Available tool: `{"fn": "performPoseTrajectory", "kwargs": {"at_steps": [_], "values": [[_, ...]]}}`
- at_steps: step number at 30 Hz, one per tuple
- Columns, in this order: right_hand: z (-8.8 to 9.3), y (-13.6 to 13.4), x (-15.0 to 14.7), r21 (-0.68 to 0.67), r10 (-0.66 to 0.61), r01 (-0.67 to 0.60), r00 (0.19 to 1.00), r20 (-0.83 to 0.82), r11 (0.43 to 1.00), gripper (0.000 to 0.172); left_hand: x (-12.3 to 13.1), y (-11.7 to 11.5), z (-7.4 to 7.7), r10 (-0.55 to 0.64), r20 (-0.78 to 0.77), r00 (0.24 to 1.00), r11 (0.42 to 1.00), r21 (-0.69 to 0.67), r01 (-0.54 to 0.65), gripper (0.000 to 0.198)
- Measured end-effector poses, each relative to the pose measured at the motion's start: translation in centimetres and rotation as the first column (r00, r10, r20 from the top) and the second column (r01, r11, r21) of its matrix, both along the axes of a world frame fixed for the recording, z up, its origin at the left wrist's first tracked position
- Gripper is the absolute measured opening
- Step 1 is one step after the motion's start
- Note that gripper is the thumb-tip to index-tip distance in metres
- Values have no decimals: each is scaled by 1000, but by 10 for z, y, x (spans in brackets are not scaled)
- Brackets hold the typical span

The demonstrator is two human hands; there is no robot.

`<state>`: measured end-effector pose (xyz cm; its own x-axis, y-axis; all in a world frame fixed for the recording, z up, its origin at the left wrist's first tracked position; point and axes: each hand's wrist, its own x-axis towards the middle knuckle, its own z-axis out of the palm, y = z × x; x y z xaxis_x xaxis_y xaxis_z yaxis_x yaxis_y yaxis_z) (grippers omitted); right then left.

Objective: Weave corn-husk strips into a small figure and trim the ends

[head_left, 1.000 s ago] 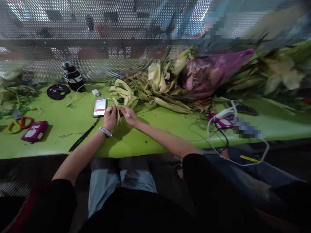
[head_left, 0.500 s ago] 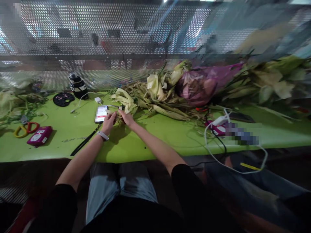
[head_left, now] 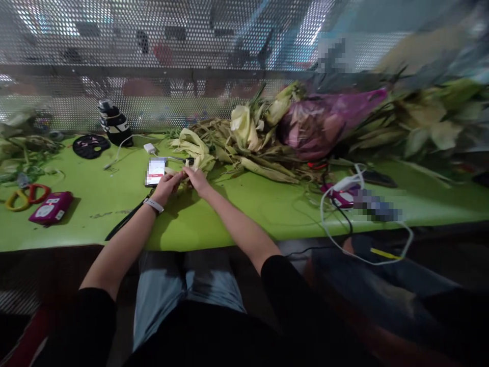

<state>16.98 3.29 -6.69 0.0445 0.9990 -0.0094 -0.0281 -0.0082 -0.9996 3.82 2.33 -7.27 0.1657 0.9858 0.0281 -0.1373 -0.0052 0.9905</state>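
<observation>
Over the green table, my left hand [head_left: 170, 184] and my right hand [head_left: 196, 179] meet, fingertips pinched close together. Between them is a pale strip of corn husk [head_left: 187, 165], mostly covered by the fingers. A phone [head_left: 155, 172] with a lit screen lies just left of my left hand, its dark wrist strap [head_left: 124, 221] running toward the table edge. Past my right hand rests a loose bundle of pale husks [head_left: 193, 145], beside a large heap of corn husks [head_left: 250, 132].
A pink plastic bag [head_left: 309, 127] sits in the heap. To the left are a black bottle [head_left: 115, 125], a black round fan-like piece [head_left: 90, 146], scissors [head_left: 28, 196] and a magenta box [head_left: 51, 208]. White cable [head_left: 324, 219] loops off the table edge at right, near another person's leg [head_left: 362, 275].
My hands have drawn slightly closer together, still pinching at the husk. The whole view has shifted a little, so things on the table appear higher and the left ones farther left.
</observation>
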Motion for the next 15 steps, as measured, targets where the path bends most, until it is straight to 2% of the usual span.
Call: {"fn": "performPoseTrajectory", "kwargs": {"at_steps": [5, 9, 13, 15], "values": [[3, 6, 1, 53, -95, 95, 995, -3, 994, 28, 3, -4, 8, -18, -62, 998, 1000, 6, 19, 37], [3, 17, 4, -46, -154, 155, 988, 33, 987, 28, 12, -4, 7, 22, -70, 997, 999, 28, -20, 35], [7, 14, 15, -117, 46, -49, 998, -29, 992, 39, 11, -6, 6, 39, -18, 999, 999, -28, -40, 37], [9, 9, 18, -60, 125, -126, 992, -31, 990, 47, 7, -7, 7, 51, 43, 998, 994, -103, -47, 36]]}}
